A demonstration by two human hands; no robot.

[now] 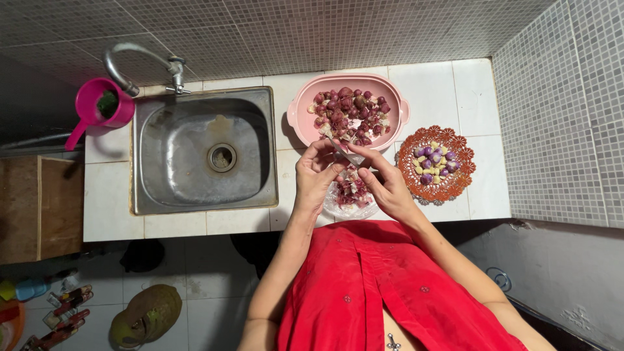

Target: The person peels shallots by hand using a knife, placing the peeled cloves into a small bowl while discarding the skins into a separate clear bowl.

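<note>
My left hand and my right hand meet over a clear bowl of reddish peelings at the counter's front. My right hand grips a small knife, blade pointing toward my left fingers. My left fingers pinch something small at the blade; it is too hidden to name. Just behind stands a pink oval basin full of unpeeled shallots. To the right, an orange lacy basket holds peeled shallots and garlic cloves.
A steel sink with a curved tap fills the counter's left. A pink jug stands at the sink's far left corner. Mosaic-tiled walls close the back and right. Below on the floor lie a woven hat and bottles.
</note>
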